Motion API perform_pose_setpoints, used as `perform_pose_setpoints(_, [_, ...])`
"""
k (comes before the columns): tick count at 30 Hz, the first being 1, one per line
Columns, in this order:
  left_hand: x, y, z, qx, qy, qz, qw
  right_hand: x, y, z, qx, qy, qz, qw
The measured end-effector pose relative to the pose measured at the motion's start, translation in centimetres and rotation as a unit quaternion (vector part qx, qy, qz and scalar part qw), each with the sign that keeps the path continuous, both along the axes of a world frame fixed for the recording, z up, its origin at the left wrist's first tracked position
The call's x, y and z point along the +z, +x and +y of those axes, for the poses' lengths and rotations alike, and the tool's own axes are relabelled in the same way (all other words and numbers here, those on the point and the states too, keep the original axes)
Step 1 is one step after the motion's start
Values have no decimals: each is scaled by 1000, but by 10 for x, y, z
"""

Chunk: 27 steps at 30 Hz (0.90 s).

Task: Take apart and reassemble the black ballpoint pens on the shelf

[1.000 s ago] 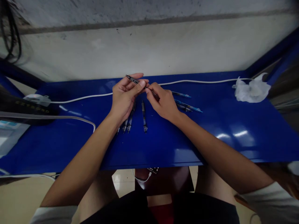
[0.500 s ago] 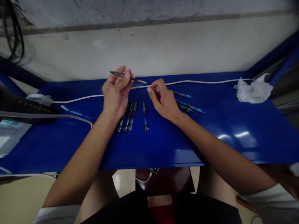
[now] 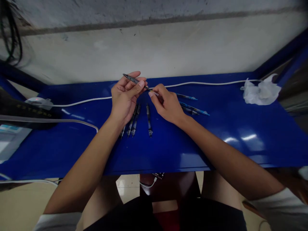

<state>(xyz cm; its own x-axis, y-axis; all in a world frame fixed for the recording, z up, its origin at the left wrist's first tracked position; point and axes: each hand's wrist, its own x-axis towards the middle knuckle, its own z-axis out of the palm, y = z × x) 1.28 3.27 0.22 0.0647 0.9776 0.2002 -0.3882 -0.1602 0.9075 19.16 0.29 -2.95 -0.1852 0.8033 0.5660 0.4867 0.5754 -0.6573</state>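
My left hand (image 3: 124, 104) pinches a grey-black pen upper barrel (image 3: 130, 78) between thumb and fingers, above the blue table. A thin refill (image 3: 148, 89) sticks out of it to the right. My right hand (image 3: 170, 106) is closed, with a clear pen barrel (image 3: 155, 93) between thumb and forefinger. The refill's end meets that barrel at the fingertips; how far it goes in is hidden. Below the hands lie a single black pen (image 3: 149, 120) and several more black pens (image 3: 134, 123), partly covered by my left hand.
Blue pens (image 3: 194, 108) lie right of my right hand. A white cable (image 3: 199, 83) runs along the back of the blue table (image 3: 149, 157). Crumpled white plastic (image 3: 261, 91) sits at the right; a dark box (image 3: 31, 112) stands at the left. A wall rises behind.
My left hand has moved right and slightly down with the upper barrel and refill. The gap between refill and right fingertips has closed. My right hand has barely moved.
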Motion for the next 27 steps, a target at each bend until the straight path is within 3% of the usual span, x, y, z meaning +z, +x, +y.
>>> perform_pose_setpoints(11, [2,-3,-1,44,10,8,999,3,0,-2,2,-3,0,1000])
perform_pose_setpoints(18, [-2,6,-7,-9,32,61,998,-1,0,1,-2,9,-26,1000])
perform_pose_setpoints(27, [-2,9,-10,-18,24,83,996,-6,-1,2,-6,-1,17,1000])
